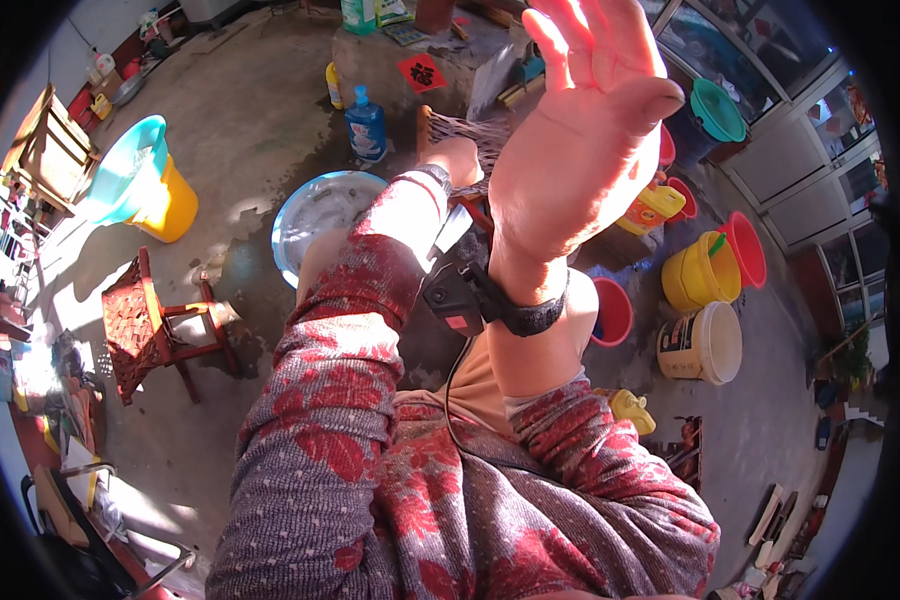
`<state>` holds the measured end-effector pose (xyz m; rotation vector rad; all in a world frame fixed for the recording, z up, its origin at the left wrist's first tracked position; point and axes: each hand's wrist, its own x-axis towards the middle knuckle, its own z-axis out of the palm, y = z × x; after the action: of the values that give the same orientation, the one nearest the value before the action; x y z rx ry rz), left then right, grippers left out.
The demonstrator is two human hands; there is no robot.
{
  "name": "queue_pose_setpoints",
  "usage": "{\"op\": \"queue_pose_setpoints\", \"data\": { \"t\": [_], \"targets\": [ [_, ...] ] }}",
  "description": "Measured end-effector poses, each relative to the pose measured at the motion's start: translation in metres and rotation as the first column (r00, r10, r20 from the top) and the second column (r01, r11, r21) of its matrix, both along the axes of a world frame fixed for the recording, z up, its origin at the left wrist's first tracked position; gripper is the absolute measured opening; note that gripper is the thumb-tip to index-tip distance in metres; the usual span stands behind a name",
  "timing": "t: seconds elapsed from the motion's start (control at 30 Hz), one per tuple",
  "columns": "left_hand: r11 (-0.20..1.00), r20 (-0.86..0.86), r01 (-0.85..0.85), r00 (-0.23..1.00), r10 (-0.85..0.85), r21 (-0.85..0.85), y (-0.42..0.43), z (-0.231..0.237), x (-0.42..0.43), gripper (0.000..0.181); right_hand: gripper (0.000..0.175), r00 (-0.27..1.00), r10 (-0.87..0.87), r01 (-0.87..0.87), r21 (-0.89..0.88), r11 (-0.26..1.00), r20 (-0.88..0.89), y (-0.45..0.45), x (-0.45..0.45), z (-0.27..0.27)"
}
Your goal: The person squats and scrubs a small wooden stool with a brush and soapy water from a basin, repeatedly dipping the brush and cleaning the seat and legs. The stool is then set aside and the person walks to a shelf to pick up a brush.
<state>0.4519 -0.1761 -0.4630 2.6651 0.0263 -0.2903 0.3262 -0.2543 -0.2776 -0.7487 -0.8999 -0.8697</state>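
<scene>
My right hand [574, 142] is raised close to the camera, palm toward me and fingers spread, holding nothing; its fingertips run past the top edge. A black strap with a small camera device [454, 296] is around that wrist, and a cable hangs from it. Further off, my left hand [456, 161] is curled at the woven seat of a low wooden stool [476, 139]. Its fingertips are hidden, so I cannot see whether it grips anything. Beside the left forearm stands a blue-rimmed basin [289, 225] with liquid and small dark pieces. A pale flat object [454, 229] shows below the left wrist.
A blue pump bottle [365, 129] stands behind the basin. To the left are a red woven-seat chair [131, 330] and a yellow bucket [172, 202] under a turquoise basin [124, 176]. On the right stand a yellow bucket [690, 274], a white bucket [694, 345] and a red basin [613, 311].
</scene>
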Motion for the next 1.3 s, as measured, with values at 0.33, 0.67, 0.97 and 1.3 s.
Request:
{"op": "queue_pose_setpoints", "data": {
  "t": [0.33,0.67,0.97,1.3],
  "targets": [
    [0.991,0.134,0.081,0.986,-0.095,0.107,-0.017,0.041,0.020,0.035,0.044,0.810,-0.416,0.539,-0.243,0.807,0.414,-0.001,-0.007,0.015],
    [0.875,-0.015,-0.051,0.998,0.067,0.481,0.072,0.003,-0.002,0.031,0.038,0.865,-0.291,0.461,-0.418,0.783,0.408,0.038,-0.033,0.013],
    [0.847,-0.151,0.166,0.983,-0.103,0.505,0.041,-0.042,-0.032,0.027,0.019,0.929,-0.370,0.316,-0.563,0.764,0.018,0.001,0.032,-0.013],
    [0.923,-0.020,-0.382,0.924,0.381,-0.054,0.096,-0.104,-0.023,0.055,0.058,0.696,-0.715,0.054,-0.988,0.144,-0.067,-0.091,0.204,-0.262]
  ]
}}
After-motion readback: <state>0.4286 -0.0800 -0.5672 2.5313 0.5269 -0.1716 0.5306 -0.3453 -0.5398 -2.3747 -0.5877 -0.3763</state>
